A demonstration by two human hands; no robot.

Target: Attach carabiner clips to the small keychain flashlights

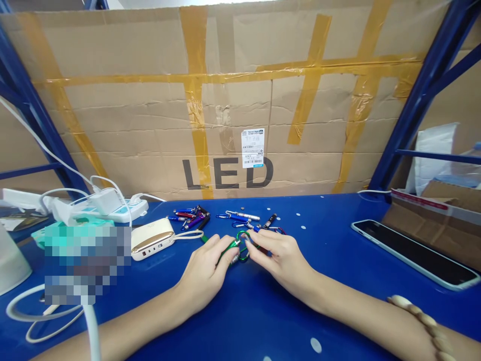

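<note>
A taped box (pixel 240 100) backs the blue table (pixel 263 311), with a phone (pixel 413 253) at right and a power bank (pixel 152 238) at left. Mid-table, the left hand (pixel 205 273) pinches a green keychain light (pixel 232 249) by its barrel, while the right hand (pixel 283 258) pinches its clip (pixel 243 255). It looks light, stiff and slick, so the barrel is probably the best place to grip it. More lights (pixel 225 216) lie behind.

Left hand (pixel 205 271) and right hand (pixel 280 258) pinch a green carabiner (pixel 243 249) on the blue table (pixel 244 321), keychain lights (pixel 191 216) scattered beyond
</note>
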